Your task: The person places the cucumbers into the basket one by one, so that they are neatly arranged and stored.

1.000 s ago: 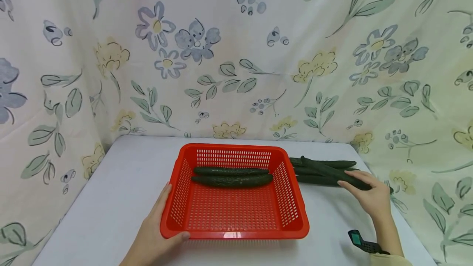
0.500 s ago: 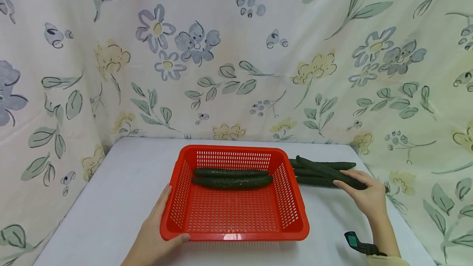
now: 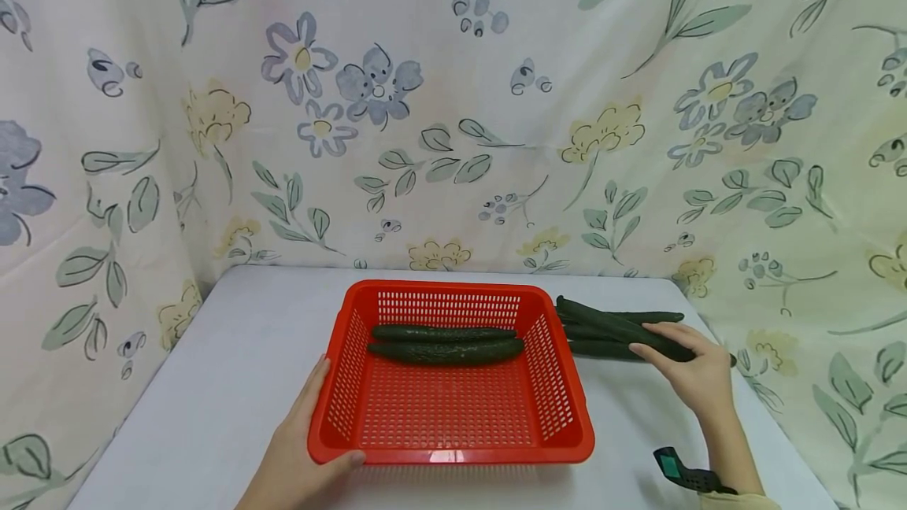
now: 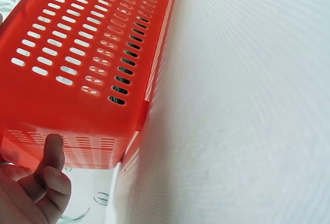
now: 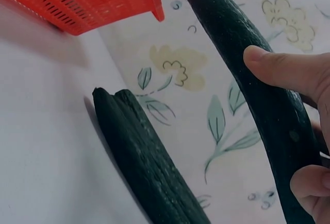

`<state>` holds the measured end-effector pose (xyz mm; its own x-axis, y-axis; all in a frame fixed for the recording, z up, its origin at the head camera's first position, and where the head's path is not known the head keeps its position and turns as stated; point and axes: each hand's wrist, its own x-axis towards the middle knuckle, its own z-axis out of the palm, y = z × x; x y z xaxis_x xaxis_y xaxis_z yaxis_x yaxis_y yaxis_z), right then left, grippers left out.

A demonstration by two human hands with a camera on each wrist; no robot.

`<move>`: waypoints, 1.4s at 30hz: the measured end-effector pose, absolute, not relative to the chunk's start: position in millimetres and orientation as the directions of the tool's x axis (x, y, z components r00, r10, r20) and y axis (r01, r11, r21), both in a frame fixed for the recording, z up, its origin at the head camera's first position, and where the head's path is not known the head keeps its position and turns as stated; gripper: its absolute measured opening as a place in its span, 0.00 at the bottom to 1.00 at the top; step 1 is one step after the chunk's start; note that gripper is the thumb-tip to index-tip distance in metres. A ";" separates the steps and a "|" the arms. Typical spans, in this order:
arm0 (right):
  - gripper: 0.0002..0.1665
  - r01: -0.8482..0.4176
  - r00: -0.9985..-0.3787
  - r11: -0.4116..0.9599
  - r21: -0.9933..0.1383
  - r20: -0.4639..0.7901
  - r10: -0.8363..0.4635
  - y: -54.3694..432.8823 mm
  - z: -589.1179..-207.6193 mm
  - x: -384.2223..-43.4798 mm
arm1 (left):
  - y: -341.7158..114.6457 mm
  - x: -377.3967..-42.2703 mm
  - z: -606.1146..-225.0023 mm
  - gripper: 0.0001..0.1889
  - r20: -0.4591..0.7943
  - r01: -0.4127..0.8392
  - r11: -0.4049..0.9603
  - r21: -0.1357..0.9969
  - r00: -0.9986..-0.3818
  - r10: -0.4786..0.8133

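Note:
A red plastic basket (image 3: 524, 453) with slotted walls stands mid-table, two dark green cucumbers (image 3: 445, 350) lying side by side toward its back. My left hand (image 3: 296, 443) grips its near left corner, thumb over the front rim and fingers along the left side; the left wrist view shows the fingers (image 4: 54, 152) at the basket's wall. To the right, my right hand (image 3: 700, 375) holds another cucumber (image 5: 227, 23) between thumb and fingers. That cucumber slants above several cucumbers (image 3: 602, 349) lying beside the basket, its far tip near the basket's right rim.
A white table (image 3: 212, 384) carries everything. Floral cloth (image 3: 439, 203) hangs behind and along both sides. On the right wrist sits a dark band (image 3: 690, 478) with a small screen, below which a pale sleeve (image 3: 737, 500) shows.
My right hand has moved a little left with the cucumber, bringing its tip closer to the basket's rim. The left hand and the basket stay in place.

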<state>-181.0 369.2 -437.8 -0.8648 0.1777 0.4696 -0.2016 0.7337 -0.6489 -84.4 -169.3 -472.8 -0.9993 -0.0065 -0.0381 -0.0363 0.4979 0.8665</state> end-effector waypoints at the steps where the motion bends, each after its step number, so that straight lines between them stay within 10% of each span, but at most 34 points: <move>1: 0.24 -0.210 -0.864 0.734 -0.646 0.474 0.171 367.4 -437.0 -180.9 | -169.1 -84.5 -472.7 0.66 -0.042 -0.040 0.498 0.866 -0.999 -0.007; 42: 0.21 -0.364 -0.872 0.667 -0.650 0.489 0.001 286.6 -409.8 -209.2 | -169.5 -84.0 -470.6 0.67 -0.047 -0.041 0.501 0.864 -0.999 -0.002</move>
<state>-209.2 286.6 -409.8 -0.8723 0.0009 0.4889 -0.3636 0.6674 -0.6499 -84.0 -169.5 -470.6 -0.9989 -0.0019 -0.0468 -0.0414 0.5014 0.8642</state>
